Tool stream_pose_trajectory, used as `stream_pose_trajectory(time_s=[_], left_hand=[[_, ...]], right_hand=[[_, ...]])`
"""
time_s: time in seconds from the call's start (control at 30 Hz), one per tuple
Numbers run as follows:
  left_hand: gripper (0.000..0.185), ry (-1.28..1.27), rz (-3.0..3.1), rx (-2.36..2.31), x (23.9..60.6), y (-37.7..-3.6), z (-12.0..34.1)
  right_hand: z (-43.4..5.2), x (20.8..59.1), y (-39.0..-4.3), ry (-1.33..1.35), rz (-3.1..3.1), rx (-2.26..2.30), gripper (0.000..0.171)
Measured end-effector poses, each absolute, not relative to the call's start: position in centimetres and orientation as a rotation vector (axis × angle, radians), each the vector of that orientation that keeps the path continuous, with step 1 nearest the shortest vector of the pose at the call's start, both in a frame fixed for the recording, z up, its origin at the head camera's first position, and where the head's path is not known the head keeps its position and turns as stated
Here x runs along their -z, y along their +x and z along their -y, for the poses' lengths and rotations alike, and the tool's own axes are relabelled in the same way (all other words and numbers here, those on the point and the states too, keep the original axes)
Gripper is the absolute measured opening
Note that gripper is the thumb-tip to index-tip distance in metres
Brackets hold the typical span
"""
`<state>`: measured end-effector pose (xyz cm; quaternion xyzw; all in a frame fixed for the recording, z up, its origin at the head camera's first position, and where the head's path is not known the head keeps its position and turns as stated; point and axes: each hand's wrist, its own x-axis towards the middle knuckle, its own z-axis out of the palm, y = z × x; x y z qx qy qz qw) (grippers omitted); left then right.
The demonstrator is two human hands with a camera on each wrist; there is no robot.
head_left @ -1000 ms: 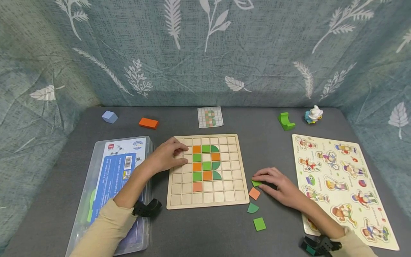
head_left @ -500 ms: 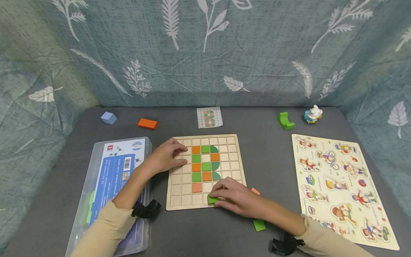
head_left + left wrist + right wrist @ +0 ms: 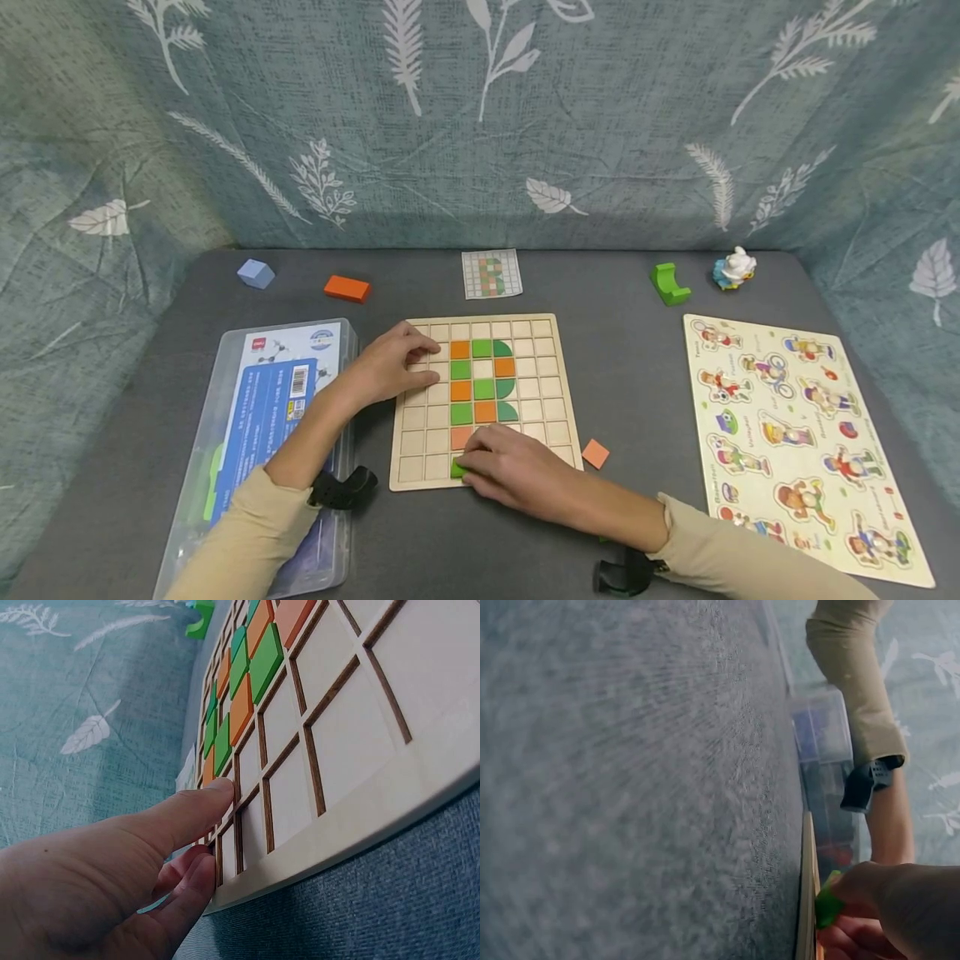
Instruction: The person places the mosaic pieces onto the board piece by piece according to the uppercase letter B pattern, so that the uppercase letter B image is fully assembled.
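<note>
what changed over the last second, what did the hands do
The right hand took a green tile from the table right of the board, carried it left across the board's near edge, and now holds it at the bottom row, under the pale orange tile. The left hand stayed resting on the board's left side. The board's pattern, the orange tile on the table and the clear box are unchanged.

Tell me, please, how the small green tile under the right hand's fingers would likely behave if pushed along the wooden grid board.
The green tile looks thin, flat and stiff, so it should slide, not roll. It probably weighs little. On the grid board its edge may catch in the grooves between cells, so the right hand may need to lift it.
</note>
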<state>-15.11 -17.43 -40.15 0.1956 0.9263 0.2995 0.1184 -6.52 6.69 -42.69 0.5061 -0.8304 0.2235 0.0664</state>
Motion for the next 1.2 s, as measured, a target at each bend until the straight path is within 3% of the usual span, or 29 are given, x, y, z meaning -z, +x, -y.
stream_pose_trajectory(time_s=[0.87,1.2], left_hand=[[0.039,0.574,-2.714,-0.880,40.08,-15.13,17.34],[0.039,0.563,-2.733,-0.856,40.14,-15.23,17.34]], right_hand=[[-6.46,42.11,-7.29,1.462,2.633,-0.969,0.012],[-6.60,42.22,-7.25,1.541,2.600,-0.758,0.010]])
